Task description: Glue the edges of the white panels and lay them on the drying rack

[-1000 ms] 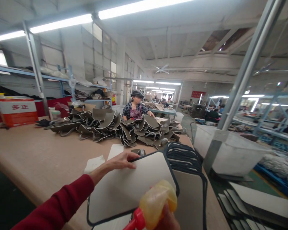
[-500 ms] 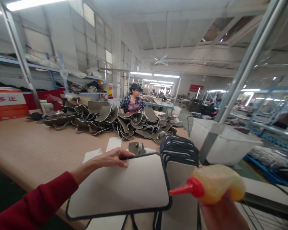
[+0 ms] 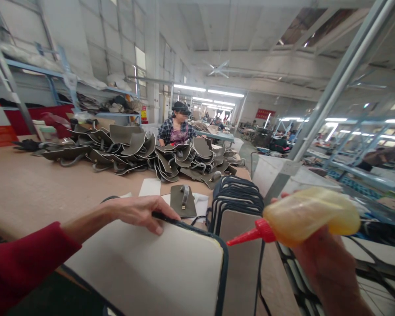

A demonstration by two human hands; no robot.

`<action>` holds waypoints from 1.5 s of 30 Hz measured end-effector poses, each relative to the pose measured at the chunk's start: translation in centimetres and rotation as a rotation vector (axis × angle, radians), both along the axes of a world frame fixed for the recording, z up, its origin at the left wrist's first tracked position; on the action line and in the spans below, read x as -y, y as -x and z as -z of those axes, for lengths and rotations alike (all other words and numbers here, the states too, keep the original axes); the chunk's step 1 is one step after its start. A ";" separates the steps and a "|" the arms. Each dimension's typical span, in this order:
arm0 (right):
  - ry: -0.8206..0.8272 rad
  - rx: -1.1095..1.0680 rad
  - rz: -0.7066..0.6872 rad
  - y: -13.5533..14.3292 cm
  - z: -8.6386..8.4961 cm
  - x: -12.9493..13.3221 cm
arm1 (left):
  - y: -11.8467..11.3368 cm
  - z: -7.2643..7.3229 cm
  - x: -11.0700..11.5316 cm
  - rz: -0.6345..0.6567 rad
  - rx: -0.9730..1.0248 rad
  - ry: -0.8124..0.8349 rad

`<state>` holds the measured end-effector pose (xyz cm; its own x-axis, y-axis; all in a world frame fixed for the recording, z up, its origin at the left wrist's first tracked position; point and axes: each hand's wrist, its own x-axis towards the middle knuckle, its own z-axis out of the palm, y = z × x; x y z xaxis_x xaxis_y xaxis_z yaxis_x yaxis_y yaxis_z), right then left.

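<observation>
My left hand [image 3: 141, 213] grips the upper edge of a pale panel [image 3: 151, 267] with dark edging, thumb on its face and fingers over the rim. The panel is tilted, and a thin yellowish line runs by its upper right corner. My right hand [image 3: 325, 259] is wrapped round a clear squeeze bottle [image 3: 309, 215] of yellow liquid. Its red nozzle [image 3: 250, 233] points left, close to the panel's right edge. Behind the nozzle stands a stack of similar dark-edged panels [image 3: 238, 219].
Grey-brown pieces with handles [image 3: 134, 151] are heaped across the brown table [image 3: 52, 184]. One such piece [image 3: 183, 201] lies nearer, on white sheets. Beyond the heap sits a person [image 3: 177, 127]. A metal post [image 3: 332, 87] and a white bin [image 3: 266, 171] are at the right.
The panel has come closer and turned, its lower edge now out of frame. The bottle has moved up and slightly right, and its nozzle sits higher. The view has shifted a little.
</observation>
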<state>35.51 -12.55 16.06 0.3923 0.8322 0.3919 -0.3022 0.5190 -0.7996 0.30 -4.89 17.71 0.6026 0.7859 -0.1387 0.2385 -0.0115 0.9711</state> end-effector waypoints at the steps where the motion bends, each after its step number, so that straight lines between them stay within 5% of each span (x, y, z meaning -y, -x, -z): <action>1: -0.007 0.013 -0.013 -0.2 0.1 0.0 | 0.0 -0.1 0.0 0.077 -0.066 -0.030; 3: -0.032 0.034 -0.028 -0.6 0.3 -0.2 | -0.1 -0.2 0.0 0.246 -0.216 -0.098; 9: -0.066 0.095 -0.093 -1.3 0.5 -0.7 | -0.2 -0.4 0.0 0.243 -0.248 -0.133; 16: -0.070 0.201 -0.208 -1.6 0.2 -0.3 | 0.3 -0.3 -0.7 0.474 -0.256 -0.260; 26: -0.110 0.178 -0.137 -0.9 0.4 -0.5 | 0.9 0.0 -0.9 0.454 -0.276 -0.291; 45: -0.062 0.021 -0.053 0.8 1.3 0.8 | 0.8 1.1 -1.4 0.447 -0.137 -0.069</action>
<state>34.70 -13.34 14.78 0.3397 0.8254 0.4509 -0.3143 0.5515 -0.7727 -0.46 -3.53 16.57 0.8635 0.4642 -0.1970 0.3215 -0.2059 0.9243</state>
